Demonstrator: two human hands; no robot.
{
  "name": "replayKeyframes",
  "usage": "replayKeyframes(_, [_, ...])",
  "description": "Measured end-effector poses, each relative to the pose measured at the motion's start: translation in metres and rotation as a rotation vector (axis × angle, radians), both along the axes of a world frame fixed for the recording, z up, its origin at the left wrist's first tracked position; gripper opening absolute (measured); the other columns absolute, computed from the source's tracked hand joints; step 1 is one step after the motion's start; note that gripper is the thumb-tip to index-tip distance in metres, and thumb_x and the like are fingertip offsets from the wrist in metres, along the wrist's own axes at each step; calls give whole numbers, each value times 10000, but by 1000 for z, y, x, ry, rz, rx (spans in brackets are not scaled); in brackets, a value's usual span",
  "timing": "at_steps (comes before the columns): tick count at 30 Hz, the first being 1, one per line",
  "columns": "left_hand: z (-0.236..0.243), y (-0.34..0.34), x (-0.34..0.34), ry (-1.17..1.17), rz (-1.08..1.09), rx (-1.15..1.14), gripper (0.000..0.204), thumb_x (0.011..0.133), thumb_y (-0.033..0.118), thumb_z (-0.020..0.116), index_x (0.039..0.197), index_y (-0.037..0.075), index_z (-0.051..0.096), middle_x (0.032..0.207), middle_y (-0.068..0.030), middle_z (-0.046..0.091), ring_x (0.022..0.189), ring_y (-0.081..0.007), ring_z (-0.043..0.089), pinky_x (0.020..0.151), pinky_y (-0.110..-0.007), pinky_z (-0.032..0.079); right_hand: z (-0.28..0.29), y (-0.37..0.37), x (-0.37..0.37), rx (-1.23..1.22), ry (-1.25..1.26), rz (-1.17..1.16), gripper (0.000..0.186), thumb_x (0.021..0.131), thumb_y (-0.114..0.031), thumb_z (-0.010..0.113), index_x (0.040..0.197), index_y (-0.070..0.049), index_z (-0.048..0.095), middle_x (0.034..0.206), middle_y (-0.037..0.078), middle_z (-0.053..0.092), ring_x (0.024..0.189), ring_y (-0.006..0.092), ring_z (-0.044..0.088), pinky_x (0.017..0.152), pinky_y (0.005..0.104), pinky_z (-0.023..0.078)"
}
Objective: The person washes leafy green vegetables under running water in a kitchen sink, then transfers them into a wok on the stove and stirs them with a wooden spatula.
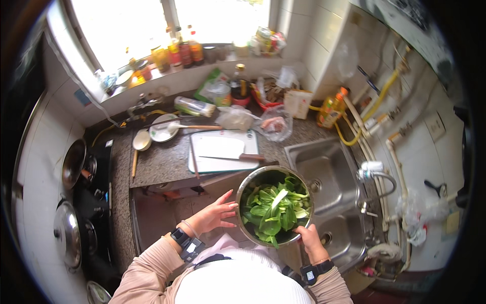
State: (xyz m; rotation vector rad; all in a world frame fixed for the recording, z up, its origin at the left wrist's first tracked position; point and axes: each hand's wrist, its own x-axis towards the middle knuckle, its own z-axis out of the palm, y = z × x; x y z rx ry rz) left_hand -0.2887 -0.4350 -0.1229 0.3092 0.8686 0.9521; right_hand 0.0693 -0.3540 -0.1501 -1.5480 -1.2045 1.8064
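A round metal bowl (239,223) full of leafy greens (276,207) is in front of me, between the counter and my body. My right hand (311,240) grips its lower right rim, the thumb over the edge and the other fingers hidden beneath. Beside the bowl's left wall is my left hand (217,214), its fingers spread and their tips close to the metal; whether they touch it I cannot tell. Beyond the bowl, a cleaver (248,157) with a brown handle lies on a white cutting board (207,164).
To the right is a double steel sink (324,162) with a faucet (377,175). Pans and a lidded pot (68,233) stand at the left. Along the back lie plastic bags (238,117), a plate (163,129) and a small bowl (142,140). An orange detergent bottle (331,109) stands behind the sink.
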Motion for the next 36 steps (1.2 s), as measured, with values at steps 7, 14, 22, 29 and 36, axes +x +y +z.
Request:
replayKeyframes(7, [65, -89, -145, 86, 340, 11, 656, 885, 184, 660, 1440, 185, 309, 1262, -71, 552, 1054, -191, 614, 861, -436, 544, 82, 37, -247, 122, 41, 508, 183, 772, -120, 630, 855, 43, 648, 657, 71, 634, 461, 135, 561, 399, 245, 421])
replayKeyframes(14, [143, -157, -273, 254, 804, 15, 193, 802, 4, 584, 993, 31, 575, 811, -74, 633, 712, -171, 650, 679, -343, 586, 150, 50, -463, 247, 203, 835, 231, 853, -220, 650, 923, -1, 629, 686, 47, 611, 467, 111, 521, 437, 235, 430])
replayKeyframes(22, [176, -231, -419, 262, 1197, 66, 113, 820, 17, 552, 723, 13, 608, 756, -98, 642, 703, -200, 646, 724, -352, 571, 242, 36, -701, 550, 277, 1141, 502, 921, -430, 638, 1245, -49, 597, 916, 41, 660, 710, 89, 639, 549, 198, 474])
replayKeyframes(29, [143, -309, -479, 371, 1535, -81, 99, 799, 32, 552, 712, 34, 599, 739, -86, 632, 708, -210, 632, 744, -369, 566, 241, -52, -864, 1275, 521, 1491, 473, 790, -210, 803, 1219, -95, 640, 1159, 83, 612, 931, 164, 634, 780, 289, 552])
replayKeyframes(36, [121, -364, -497, 361, 1723, -109, 59, 801, 12, 542, 816, 10, 598, 852, -108, 632, 774, -214, 624, 758, -391, 570, 224, -207, -950, 1846, 513, 1871, 894, 676, -303, 856, 1452, -381, 420, 1481, 186, 359, 1263, 387, 496, 1022, 436, 468])
